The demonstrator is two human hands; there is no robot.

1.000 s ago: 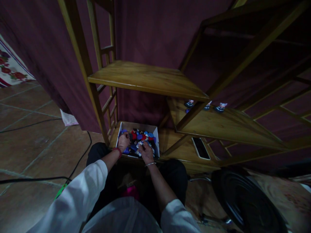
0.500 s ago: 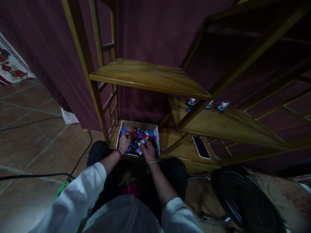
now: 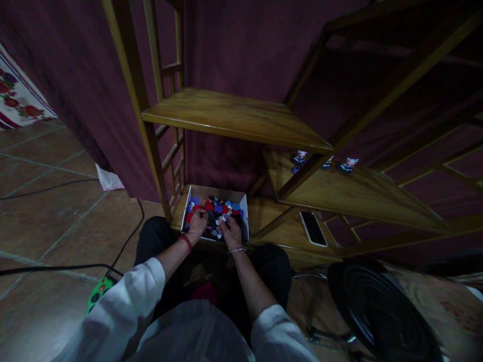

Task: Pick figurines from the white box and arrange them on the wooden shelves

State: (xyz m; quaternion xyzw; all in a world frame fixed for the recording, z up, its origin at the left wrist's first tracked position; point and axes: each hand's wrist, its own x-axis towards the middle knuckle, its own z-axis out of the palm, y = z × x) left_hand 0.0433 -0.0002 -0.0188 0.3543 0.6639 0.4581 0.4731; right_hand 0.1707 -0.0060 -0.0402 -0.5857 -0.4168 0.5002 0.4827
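Note:
A shallow white box [image 3: 191, 190] on the bottom shelf holds a jumble of small red, blue, purple and black pieces, with little figurines among them. Both hands are inside it. My left hand [image 3: 196, 226], with a red bead bracelet at the wrist, has its fingers pinched on a dark round disc [image 3: 210, 216], perhaps a figurine base. Close by, my right hand [image 3: 231, 233], wearing a silver bangle, closes on a small white-and-blue figurine [image 3: 223, 219]. Its lower part is hidden by my fingers and the pieces around it.
Small figurines [image 3: 347, 165] stand on the wooden shelf [image 3: 339, 193] to the right. A phone [image 3: 313, 229] lies lower down. Above the box juts another shelf board [image 3: 234, 115]. A black round stool [image 3: 381, 306] is at right, and a green plug block [image 3: 98, 291] lies on the floor.
My left hand has shifted slightly right and down with the dark disc, closer to the figurine. My right hand stays nearly in place. The view has shifted a little.

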